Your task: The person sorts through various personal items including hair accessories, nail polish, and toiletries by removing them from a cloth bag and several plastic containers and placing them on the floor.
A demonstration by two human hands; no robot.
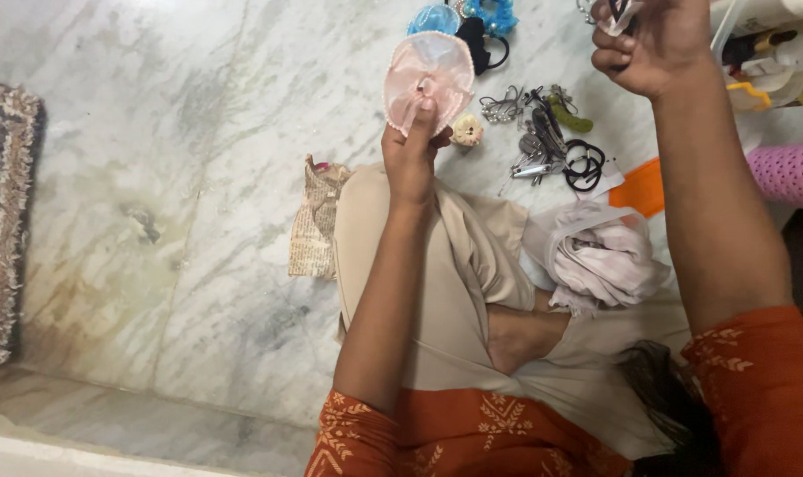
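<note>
A person sits on the marble floor point(198, 177), left hand point(410, 155) pinching a pink frilly scrunchie point(432, 75) above scattered hair clips point(538, 146), right hand point(649, 44) clenched around a small pale item, which might slip from such narrow grips.

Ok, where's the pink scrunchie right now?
In the head view, top centre: the left hand holds the pink scrunchie up over the marble floor, just below the blue scrunchie.

The left hand point(410, 155) holds up a pink scrunchie point(431, 79) over the marble floor point(198, 177). The right hand point(649, 44) grips a small clip point(617, 13) above hair clips point(543, 146).
</note>
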